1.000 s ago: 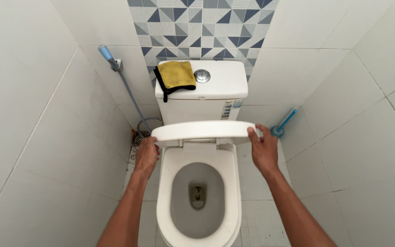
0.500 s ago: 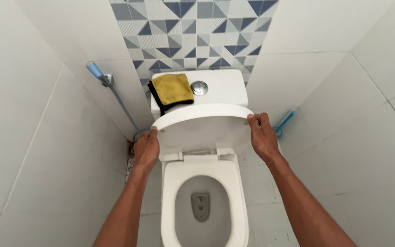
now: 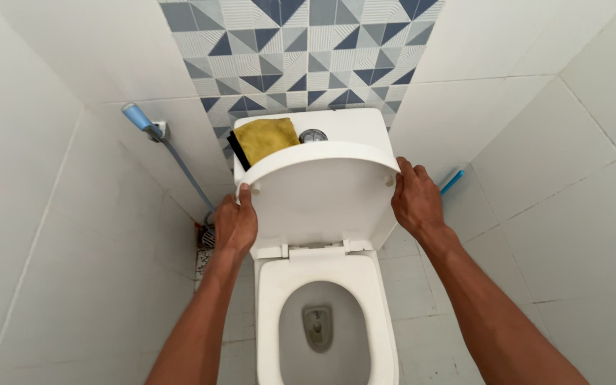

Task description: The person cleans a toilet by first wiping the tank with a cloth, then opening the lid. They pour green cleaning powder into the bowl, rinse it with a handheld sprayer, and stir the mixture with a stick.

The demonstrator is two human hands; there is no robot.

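Note:
A white toilet lid (image 3: 319, 196) stands nearly upright against the white tank (image 3: 354, 128). My left hand (image 3: 234, 224) grips the lid's left edge and my right hand (image 3: 415, 199) grips its right edge. Below the lid lies the white seat (image 3: 269, 314) around the open bowl (image 3: 319, 331). On the tank top rests a folded yellow cloth (image 3: 265, 139) with a black cloth under it, next to a round chrome flush button (image 3: 313, 135).
A blue-headed spray hose (image 3: 140, 117) hangs on the left wall and runs down to the floor. A blue brush handle (image 3: 452, 182) leans by the right wall. White tiled walls close in on both sides; patterned tiles are behind the tank.
Both hands have swung the lid up from nearly flat over the seat to nearly upright against the tank. The view has moved closer to the toilet.

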